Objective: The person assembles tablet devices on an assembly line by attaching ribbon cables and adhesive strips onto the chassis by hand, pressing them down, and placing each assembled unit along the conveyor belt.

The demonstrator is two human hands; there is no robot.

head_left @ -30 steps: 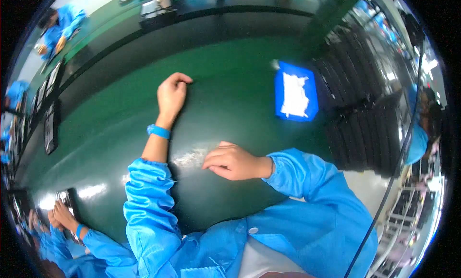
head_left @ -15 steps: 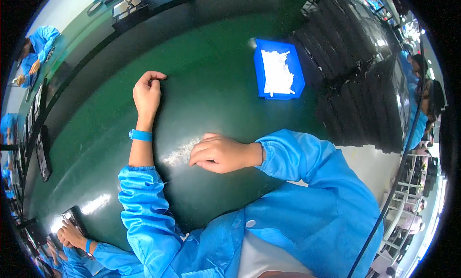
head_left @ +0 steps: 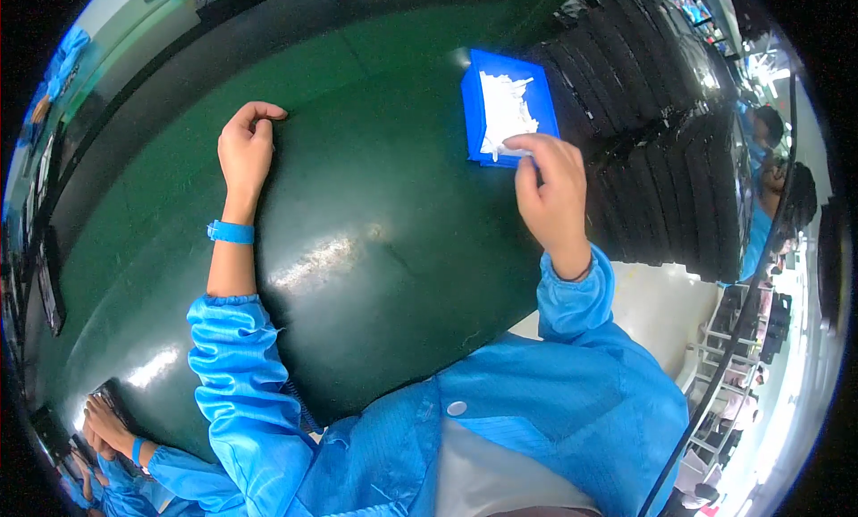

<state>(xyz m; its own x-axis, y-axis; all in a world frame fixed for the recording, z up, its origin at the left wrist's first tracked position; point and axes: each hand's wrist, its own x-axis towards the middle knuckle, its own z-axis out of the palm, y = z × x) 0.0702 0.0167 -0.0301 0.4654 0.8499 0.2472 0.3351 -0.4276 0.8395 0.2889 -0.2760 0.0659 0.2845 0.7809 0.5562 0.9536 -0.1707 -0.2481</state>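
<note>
Seen from the head view, the person's right hand (head_left: 552, 186) is out over the near rim of a blue bin (head_left: 472, 115), index finger reaching to the white pieces (head_left: 508, 110) heaped inside, thumb bent beneath with a narrow gap between. The left hand (head_left: 246, 151), a blue band (head_left: 231, 232) at its wrist, rests loosely curled on the dark green surface (head_left: 393, 186), well apart from the bin. From where I stand I can't tell whether either of the hands holds anything; the palms are turned away, and the white blurs together at the right fingertips. Black stacks (head_left: 679, 195) crowd the bin's right side. To my mind, a good pick here means keeping the wrist above the rim, pinching one piece by its end with thumb and index, and leaving the loose heap undisturbed.
</note>
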